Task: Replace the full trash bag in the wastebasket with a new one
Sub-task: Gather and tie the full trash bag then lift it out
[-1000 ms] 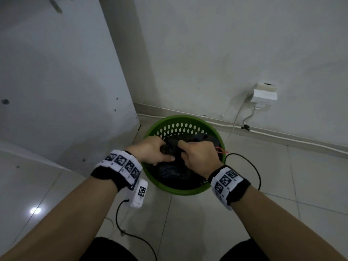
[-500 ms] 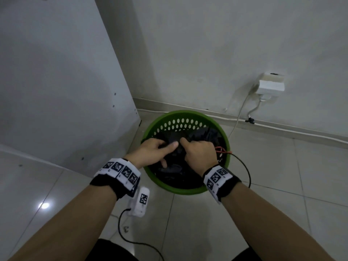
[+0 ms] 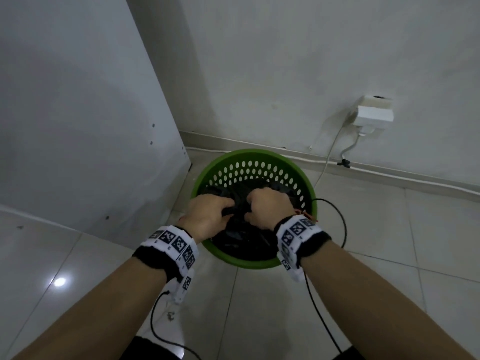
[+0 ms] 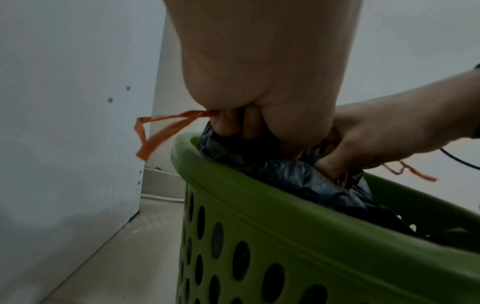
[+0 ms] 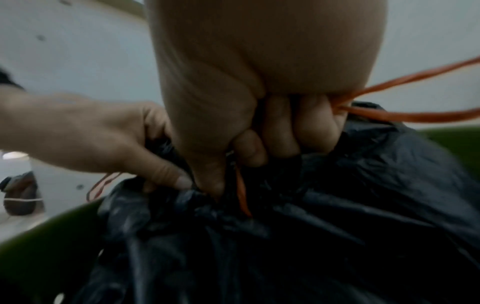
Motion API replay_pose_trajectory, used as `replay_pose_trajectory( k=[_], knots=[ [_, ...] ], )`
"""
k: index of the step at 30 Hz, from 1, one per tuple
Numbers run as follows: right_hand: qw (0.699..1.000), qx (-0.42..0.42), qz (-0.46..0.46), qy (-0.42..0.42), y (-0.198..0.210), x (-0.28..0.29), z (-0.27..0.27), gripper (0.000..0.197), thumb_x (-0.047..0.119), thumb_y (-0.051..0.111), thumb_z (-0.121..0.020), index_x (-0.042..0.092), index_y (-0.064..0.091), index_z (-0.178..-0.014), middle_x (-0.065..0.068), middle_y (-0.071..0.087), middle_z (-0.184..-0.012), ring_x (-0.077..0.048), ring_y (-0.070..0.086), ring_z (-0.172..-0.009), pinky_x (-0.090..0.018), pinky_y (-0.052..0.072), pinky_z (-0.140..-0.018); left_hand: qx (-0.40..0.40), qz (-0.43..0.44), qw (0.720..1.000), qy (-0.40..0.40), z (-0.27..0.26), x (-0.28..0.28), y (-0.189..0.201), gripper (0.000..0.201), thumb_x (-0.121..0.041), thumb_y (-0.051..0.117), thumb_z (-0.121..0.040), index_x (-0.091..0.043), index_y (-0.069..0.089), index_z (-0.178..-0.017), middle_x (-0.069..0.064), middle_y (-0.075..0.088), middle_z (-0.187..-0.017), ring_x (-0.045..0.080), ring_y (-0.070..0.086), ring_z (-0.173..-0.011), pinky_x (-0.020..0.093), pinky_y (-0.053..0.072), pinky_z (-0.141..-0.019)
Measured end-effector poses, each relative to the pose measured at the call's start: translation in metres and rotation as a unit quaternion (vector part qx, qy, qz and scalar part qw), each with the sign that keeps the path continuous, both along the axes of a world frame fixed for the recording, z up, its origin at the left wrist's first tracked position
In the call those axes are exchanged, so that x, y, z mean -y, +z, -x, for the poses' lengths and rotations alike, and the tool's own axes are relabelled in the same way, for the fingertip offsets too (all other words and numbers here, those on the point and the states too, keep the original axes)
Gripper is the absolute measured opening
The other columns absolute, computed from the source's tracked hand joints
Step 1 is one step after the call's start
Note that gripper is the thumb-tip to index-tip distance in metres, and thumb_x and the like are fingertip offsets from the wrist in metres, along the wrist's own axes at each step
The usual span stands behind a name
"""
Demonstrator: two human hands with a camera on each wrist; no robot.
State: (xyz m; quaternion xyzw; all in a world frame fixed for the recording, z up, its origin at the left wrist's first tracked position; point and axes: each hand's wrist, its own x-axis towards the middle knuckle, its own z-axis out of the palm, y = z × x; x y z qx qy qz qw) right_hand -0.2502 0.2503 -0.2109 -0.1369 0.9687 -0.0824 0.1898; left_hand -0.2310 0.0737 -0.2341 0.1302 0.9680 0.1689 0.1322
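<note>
A green perforated wastebasket (image 3: 307,183) stands on the floor in the corner, with a black trash bag (image 3: 241,237) inside it. My left hand (image 3: 207,215) and right hand (image 3: 267,206) meet over the bag's gathered top and both grip it. In the left wrist view the left hand (image 4: 249,125) clutches the black plastic (image 4: 291,174), and an orange drawstring (image 4: 155,133) loops out of the fist over the basket rim (image 4: 233,185). In the right wrist view the right hand (image 5: 272,144) clenches the bag (image 5: 337,205) with an orange drawstring (image 5: 415,117) trailing from it.
A white cabinet panel (image 3: 78,126) stands close on the left of the basket and a wall behind it. A wall socket (image 3: 374,114) with a white cord sits at the right. Black wrist-camera cables (image 3: 335,224) hang beside the basket over the tiled floor (image 3: 389,255).
The hands have moved a little apart and back together on the bag's top, curling tighter round the gathered plastic. The head view has drifted slightly; the basket stays in place.
</note>
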Motion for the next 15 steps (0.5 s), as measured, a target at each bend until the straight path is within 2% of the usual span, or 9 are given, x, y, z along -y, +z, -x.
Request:
replay_pose_trajectory(
  k=[3,5,6,7,8,9,11,13,15],
  knots=[
    [0.998,-0.053,-0.029,0.015,-0.001,0.009,-0.001,0.019,0.029,0.059,-0.089,0.015,0.065,-0.100,-0.009,0.068,-0.102,-0.032,0.068,-0.095,-0.035,0.042,-0.070,-0.001,-0.017,0.999,0.029,0.000,0.006,0.009,0.053,-0.047,0.063,-0.085,-0.038,0.049,-0.136,-0.003,0.072,-0.108,0.022,0.067,-0.100,0.037,0.056,-0.086],
    [0.995,-0.079,-0.047,0.024,-0.001,0.009,0.001,0.017,0.023,0.053,-0.093,0.013,0.066,-0.098,-0.009,0.069,-0.101,-0.032,0.068,-0.093,-0.035,0.041,-0.067,0.049,-0.054,0.994,0.084,0.007,0.014,0.024,0.069,-0.047,0.066,-0.084,-0.032,0.037,-0.145,-0.001,0.071,-0.102,0.022,0.067,-0.095,0.036,0.056,-0.086],
    [0.995,-0.082,-0.052,0.028,-0.001,0.010,0.001,0.018,0.020,0.050,-0.095,0.013,0.066,-0.097,-0.009,0.069,-0.101,-0.033,0.068,-0.092,-0.035,0.040,-0.066,0.073,-0.040,0.992,0.097,0.011,0.019,0.033,0.063,-0.045,0.066,-0.086,-0.027,0.044,-0.142,0.000,0.071,-0.102,0.022,0.066,-0.096,0.035,0.055,-0.087],
    [0.995,-0.082,-0.054,0.033,-0.001,0.010,0.000,0.020,0.018,0.047,-0.096,0.012,0.066,-0.097,-0.010,0.068,-0.101,-0.033,0.067,-0.092,-0.035,0.040,-0.066,0.089,0.006,0.992,0.093,0.017,0.026,0.043,0.048,-0.046,0.064,-0.087,-0.022,0.058,-0.129,0.001,0.072,-0.101,0.022,0.066,-0.094,0.034,0.055,-0.085],
    [0.995,-0.081,-0.052,0.037,-0.001,0.012,-0.001,0.022,0.017,0.044,-0.097,0.012,0.065,-0.098,-0.010,0.068,-0.101,-0.033,0.067,-0.092,-0.035,0.039,-0.066,0.088,0.068,0.990,0.082,0.021,0.032,0.054,0.037,-0.050,0.062,-0.089,-0.019,0.069,-0.108,0.002,0.072,-0.094,0.022,0.065,-0.088,0.032,0.054,-0.079],
    [0.995,-0.079,-0.052,0.041,-0.001,0.013,-0.002,0.023,0.017,0.043,-0.098,0.011,0.065,-0.098,-0.010,0.068,-0.102,-0.034,0.067,-0.092,-0.036,0.039,-0.066,0.070,0.132,0.986,0.071,0.023,0.036,0.064,0.040,-0.056,0.059,-0.088,-0.018,0.072,-0.089,0.002,0.070,-0.086,0.022,0.064,-0.082,0.031,0.053,-0.073],
    [0.995,-0.076,-0.052,0.045,0.000,0.016,-0.005,0.025,0.017,0.041,-0.099,0.011,0.065,-0.097,-0.010,0.068,-0.101,-0.034,0.067,-0.091,-0.036,0.040,-0.065,0.032,0.206,0.976,0.064,0.027,0.037,0.078,0.049,-0.066,0.057,-0.084,-0.019,0.067,-0.071,0.001,0.066,-0.074,0.022,0.062,-0.073,0.030,0.050,-0.064],
    [0.994,-0.076,-0.054,0.051,0.000,0.019,-0.006,0.026,0.017,0.041,-0.099,0.012,0.066,-0.097,-0.009,0.069,-0.100,-0.033,0.067,-0.091,-0.036,0.040,-0.065,-0.017,0.174,0.983,0.060,0.028,0.032,0.083,0.049,-0.063,0.058,-0.085,-0.019,0.060,-0.064,-0.001,0.061,-0.067,0.022,0.060,-0.068,0.029,0.047,-0.060],
    [0.993,-0.076,-0.064,0.057,0.000,0.021,-0.007,0.027,0.017,0.041,-0.099,0.012,0.068,-0.097,-0.008,0.070,-0.100,-0.032,0.068,-0.091,-0.035,0.040,-0.064,-0.071,0.019,0.997,0.035,0.027,0.019,0.079,0.046,-0.049,0.059,-0.089,-0.015,0.053,-0.059,0.001,0.057,-0.066,0.023,0.057,-0.065,0.030,0.043,-0.060]
  ],
)
